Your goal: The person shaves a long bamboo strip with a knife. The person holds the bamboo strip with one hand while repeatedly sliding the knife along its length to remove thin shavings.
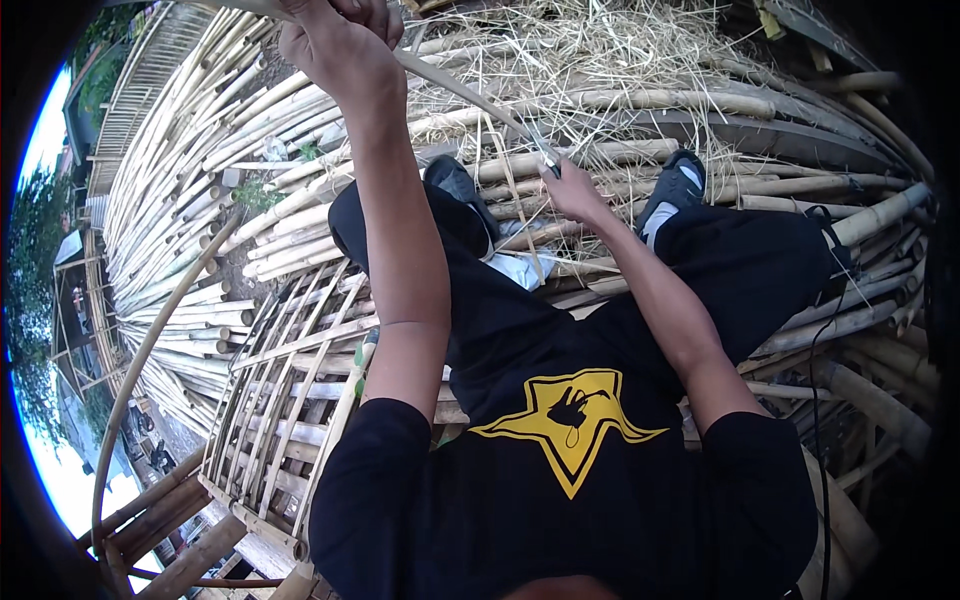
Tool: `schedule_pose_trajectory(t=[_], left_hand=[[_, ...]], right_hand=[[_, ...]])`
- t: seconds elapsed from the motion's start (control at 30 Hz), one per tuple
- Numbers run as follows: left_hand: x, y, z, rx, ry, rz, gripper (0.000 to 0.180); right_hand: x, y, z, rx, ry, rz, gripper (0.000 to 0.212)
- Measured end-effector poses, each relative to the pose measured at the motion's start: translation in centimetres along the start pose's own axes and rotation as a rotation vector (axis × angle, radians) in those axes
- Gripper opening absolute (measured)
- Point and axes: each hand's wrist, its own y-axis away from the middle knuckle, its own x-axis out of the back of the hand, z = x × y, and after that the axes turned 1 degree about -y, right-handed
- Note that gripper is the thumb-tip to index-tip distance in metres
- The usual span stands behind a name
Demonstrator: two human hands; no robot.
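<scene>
My left hand (pixel 345 48) is raised at the top of the view, its fingers closed round a long, pale bamboo strip (pixel 458 88). The strip slants down from that hand to the right and also runs off past the upper left edge. Lower and further right, my right hand (pixel 575 192) grips a knife (pixel 547 153) with a dark handle. Its blade meets the strip's lower end, though how deep it sits there I cannot tell. Thin pale splints (pixel 510 185) hang below that point, between my feet.
Bamboo poles (pixel 300 120) lie in stacks beneath and around me. Loose shavings (pixel 610 60) cover those in front. A slatted bamboo frame (pixel 290 400) stands at my left, near a curved pole (pixel 150 340). My sandalled feet (pixel 672 185) rest on the poles. A white plastic bag (pixel 522 268) lies between my legs.
</scene>
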Motion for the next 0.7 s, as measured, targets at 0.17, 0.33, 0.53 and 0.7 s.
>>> schedule_pose_trajectory(t=[0.17,0.33,0.53,0.7], left_hand=[[0.8,0.3,0.4,-0.003,-0.019,0.041,0.055],[0.5,0.3,0.4,0.011,0.071,0.087,0.054],[-1.0,0.6,0.3,0.055,0.113,0.133,0.053],[0.1,0.1,-0.1,0.021,0.139,0.099,0.053]], right_hand=[[0.5,3.3,-4.5,0.318,0.012,0.104,0.026],[0.0,2.2,-2.4,0.321,0.087,0.169,0.032],[-1.1,-1.1,2.0,-0.071,-0.131,-0.123,0.033],[2.5,0.2,-1.7,-0.338,-1.180,-0.476,0.035]])
